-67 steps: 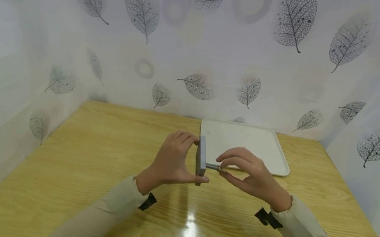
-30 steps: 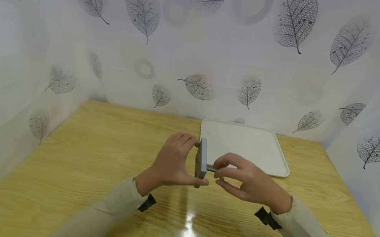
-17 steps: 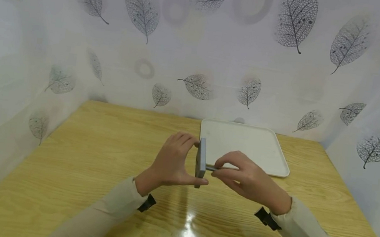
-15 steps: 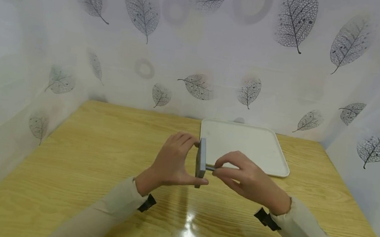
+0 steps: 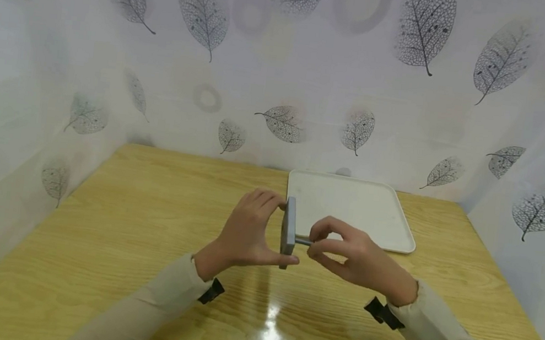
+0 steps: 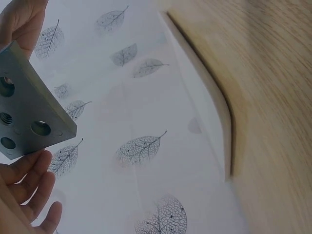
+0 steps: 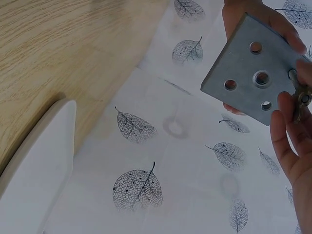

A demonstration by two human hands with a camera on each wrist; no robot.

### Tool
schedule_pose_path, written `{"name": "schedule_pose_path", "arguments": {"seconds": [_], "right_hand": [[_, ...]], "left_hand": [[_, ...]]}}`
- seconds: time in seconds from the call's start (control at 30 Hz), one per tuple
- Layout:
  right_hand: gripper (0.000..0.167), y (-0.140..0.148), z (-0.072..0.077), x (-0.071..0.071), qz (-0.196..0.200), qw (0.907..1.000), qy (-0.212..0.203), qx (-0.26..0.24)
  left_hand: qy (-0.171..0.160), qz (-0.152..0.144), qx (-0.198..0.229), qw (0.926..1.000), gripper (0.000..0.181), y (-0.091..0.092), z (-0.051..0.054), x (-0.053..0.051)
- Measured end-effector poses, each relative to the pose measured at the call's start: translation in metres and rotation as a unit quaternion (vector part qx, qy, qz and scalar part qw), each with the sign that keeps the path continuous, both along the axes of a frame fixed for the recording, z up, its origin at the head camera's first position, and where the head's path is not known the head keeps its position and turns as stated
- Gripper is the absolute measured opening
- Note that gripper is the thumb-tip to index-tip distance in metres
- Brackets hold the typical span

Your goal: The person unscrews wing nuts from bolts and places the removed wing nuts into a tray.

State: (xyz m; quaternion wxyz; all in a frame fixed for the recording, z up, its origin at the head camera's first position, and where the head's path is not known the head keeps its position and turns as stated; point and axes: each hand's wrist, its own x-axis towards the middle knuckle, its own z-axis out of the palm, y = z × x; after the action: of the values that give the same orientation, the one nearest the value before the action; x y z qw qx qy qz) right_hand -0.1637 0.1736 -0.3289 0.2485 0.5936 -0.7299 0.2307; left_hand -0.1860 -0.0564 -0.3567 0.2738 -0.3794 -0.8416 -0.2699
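My left hand (image 5: 246,231) holds a square grey metal plate (image 5: 289,226) on edge above the table, thumb below and fingers above. Several round holes pierce the plate (image 7: 243,73); in the left wrist view at least one hole (image 6: 6,118) looks threaded. A thin wing bolt (image 5: 302,241) stands out from the plate's right face. In the right wrist view its brassy wing-shaped end (image 7: 303,99) lies between the fingers of my right hand (image 5: 355,253), which pinches it. The bolt's shank meets the plate at a hole near one corner; how deep it sits I cannot tell.
A white rectangular tray (image 5: 349,200) lies at the back of the wooden table (image 5: 174,198), behind the right hand. Leaf-patterned white cloth (image 5: 312,74) hangs round the back and sides. Black straps cross both sleeves near the wrists.
My right fingers have loosened from the bolt's wing end, pinched closer to the plate, then drawn slightly back and rolled. The left hand and the plate stay almost still.
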Motion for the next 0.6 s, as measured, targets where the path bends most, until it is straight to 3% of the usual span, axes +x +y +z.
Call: {"name": "schedule_pose_path", "arguments": {"seconds": [0.17, 0.43, 0.6], "right_hand": [[0.017, -0.0006, 0.0005, -0.0003, 0.022, 0.9992, -0.030, -0.015], [0.012, -0.0033, 0.0013, -0.0023, 0.027, 0.9986, -0.003, -0.045], [0.014, -0.0039, -0.0002, -0.0041, 0.015, 0.9979, -0.016, -0.061]], "left_hand": [[0.001, -0.003, 0.006, 1.0000, 0.089, -0.0006, -0.0007, -0.0002], [-0.001, 0.001, 0.005, 1.0000, 0.086, -0.0008, -0.0004, 0.0002], [0.000, 0.002, 0.004, 1.0000, 0.085, -0.0007, -0.0005, 0.0003]]}}
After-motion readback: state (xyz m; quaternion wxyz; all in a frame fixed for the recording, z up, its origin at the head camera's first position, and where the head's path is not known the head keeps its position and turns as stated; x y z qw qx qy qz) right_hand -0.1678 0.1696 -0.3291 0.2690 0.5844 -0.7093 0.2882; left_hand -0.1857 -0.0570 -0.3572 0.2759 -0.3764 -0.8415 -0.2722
